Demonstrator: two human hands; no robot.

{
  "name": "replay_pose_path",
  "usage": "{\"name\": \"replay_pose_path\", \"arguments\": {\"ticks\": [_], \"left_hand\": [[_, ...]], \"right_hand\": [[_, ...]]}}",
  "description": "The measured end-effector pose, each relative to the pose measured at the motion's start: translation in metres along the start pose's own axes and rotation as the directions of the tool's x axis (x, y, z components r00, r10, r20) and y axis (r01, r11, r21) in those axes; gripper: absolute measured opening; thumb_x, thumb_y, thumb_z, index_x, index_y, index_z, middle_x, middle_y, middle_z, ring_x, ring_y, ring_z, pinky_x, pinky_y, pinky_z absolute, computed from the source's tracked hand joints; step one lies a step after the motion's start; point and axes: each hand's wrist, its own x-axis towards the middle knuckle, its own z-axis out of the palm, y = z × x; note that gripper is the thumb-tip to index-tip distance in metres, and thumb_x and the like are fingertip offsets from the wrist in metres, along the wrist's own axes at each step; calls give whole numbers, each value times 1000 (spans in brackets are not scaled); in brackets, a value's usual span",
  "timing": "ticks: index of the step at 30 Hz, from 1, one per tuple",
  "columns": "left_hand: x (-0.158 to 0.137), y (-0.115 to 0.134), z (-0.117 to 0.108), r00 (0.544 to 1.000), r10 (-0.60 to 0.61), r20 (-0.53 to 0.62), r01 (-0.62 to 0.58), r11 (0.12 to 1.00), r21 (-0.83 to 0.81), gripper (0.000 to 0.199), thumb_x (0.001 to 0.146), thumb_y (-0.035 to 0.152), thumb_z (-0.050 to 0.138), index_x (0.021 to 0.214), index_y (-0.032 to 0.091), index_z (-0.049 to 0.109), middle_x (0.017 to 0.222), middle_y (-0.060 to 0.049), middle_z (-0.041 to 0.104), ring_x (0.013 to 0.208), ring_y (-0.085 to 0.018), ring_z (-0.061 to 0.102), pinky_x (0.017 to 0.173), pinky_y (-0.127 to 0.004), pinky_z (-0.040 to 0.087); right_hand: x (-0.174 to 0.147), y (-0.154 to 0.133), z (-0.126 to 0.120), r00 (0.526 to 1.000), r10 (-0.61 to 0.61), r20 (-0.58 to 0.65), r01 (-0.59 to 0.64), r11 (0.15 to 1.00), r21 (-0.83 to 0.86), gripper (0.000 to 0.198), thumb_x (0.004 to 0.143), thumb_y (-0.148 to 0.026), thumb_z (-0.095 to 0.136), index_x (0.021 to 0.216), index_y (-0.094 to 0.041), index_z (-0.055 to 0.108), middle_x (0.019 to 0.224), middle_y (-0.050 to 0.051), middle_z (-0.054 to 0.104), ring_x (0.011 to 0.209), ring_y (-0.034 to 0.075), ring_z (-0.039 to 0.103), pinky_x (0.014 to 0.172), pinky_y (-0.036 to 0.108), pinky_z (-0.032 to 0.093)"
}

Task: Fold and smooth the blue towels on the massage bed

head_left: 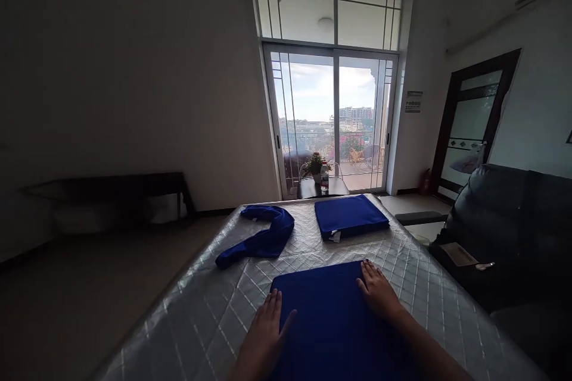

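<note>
Blue cloth (326, 327) lies flat at lower centre of the frame, running out of view at the bottom. Your left hand (263, 333) rests along its left edge, fingers side by side, thumb apart over the cloth; your right hand (379, 292) lies palm down at its upper-right corner, fingers nearly together, thumb set off. Neither pinches anything. Judgement: press evenly with flat palms and smooth outward, bracing one side so the cloth does not skew on the slick-looking quilted cover of the desk (201, 309). Open room: widest left of the cloth; a narrower bare band to the right, before the edge facing the black sofa (504, 214). Ahead, mind the folded blue stack (353, 214) at upper right of the desk and the loose blue garment (277, 235) at upper left.
</note>
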Motion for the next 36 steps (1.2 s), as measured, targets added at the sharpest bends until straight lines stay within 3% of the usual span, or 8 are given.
{"name": "replay_pose_path", "arguments": {"ticks": [4,10,14,18,22,25,29,36], "left_hand": [[-1,6,-19,990,-41,132,48,997,-52,82,100,64,23,156,4,29,164,-17,23,153,-28,24,125,-50,27],[-4,14,-31,993,-84,84,87,996,-33,80,100,62,27,154,4,37,161,-20,32,151,-31,31,123,-52,31],[-15,70,-47,990,115,76,-109,991,-78,79,100,65,27,158,11,29,165,-14,25,153,-30,25,124,-49,30],[1,148,-51,910,401,105,-375,904,-203,74,102,63,25,160,17,26,165,-11,27,153,-27,25,126,-47,27],[45,200,-36,922,365,128,-322,909,-266,74,104,57,11,158,10,31,164,-14,29,154,-27,20,127,-47,24],[67,216,-21,953,285,105,-245,925,-290,76,103,55,5,158,8,28,165,-14,28,155,-26,17,128,-47,21],[66,194,-17,961,251,113,-213,937,-277,80,102,60,7,158,7,30,165,-14,26,155,-25,16,128,-45,19],[48,58,-34,990,-48,134,58,996,-74,88,100,67,10,157,3,30,165,-17,26,155,-28,20,127,-47,20]], "right_hand": [[2,7,10,1000,1,1,-1,1000,20,72,103,-48,19,161,-5,19,168,8,12,156,19,7,126,36,6],[4,8,12,1000,-6,-15,6,1000,-10,71,103,-46,18,161,-5,19,168,9,12,156,20,7,126,36,6],[6,8,14,1000,-4,-17,4,1000,-16,71,103,-46,18,161,-5,20,168,10,13,156,20,8,126,36,5],[8,9,16,1000,-10,-28,9,1000,-29,70,103,-44,18,161,-4,20,168,11,15,156,20,8,126,37,7],[8,15,21,999,-46,-21,45,996,-77,67,102,-37,19,161,-4,20,168,11,13,156,20,7,125,38,9],[9,19,24,998,-67,-16,65,990,-124,65,100,-28,21,161,-5,20,168,10,12,156,20,6,126,38,9],[11,19,24,998,-58,-16,56,991,-125,68,102,-38,19,161,-4,19,168,10,13,156,20,6,126,38,8],[13,17,25,998,-43,-46,39,995,-87,70,103,-44,16,161,-5,20,168,8,14,156,19,7,126,37,6]]}}
